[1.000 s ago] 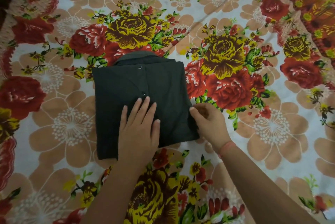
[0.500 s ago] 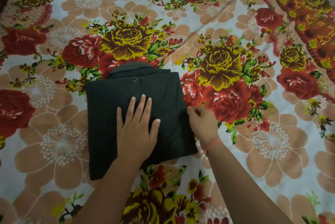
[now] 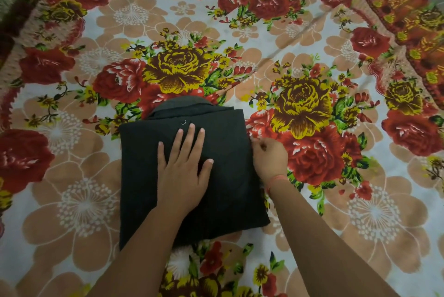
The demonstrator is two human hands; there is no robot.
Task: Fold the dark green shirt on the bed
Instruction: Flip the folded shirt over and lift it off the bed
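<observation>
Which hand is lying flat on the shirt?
The left hand, fingers spread flat on top of the shirt. The right hand is curled, pinching the shirt's right edge.

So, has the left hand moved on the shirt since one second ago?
Yes. The left hand slid up the dark green shirt toward the collar; its fingertips now reach the upper snap, covering the lower one.

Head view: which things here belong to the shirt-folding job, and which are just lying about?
Part of the job:
- dark green shirt, folded into a rectangle
- left hand, pressing flat on it
- right hand, fingers curled at its right edge

Just there:
- floral bedsheet under the shirt
- orange thread on the right wrist
</observation>
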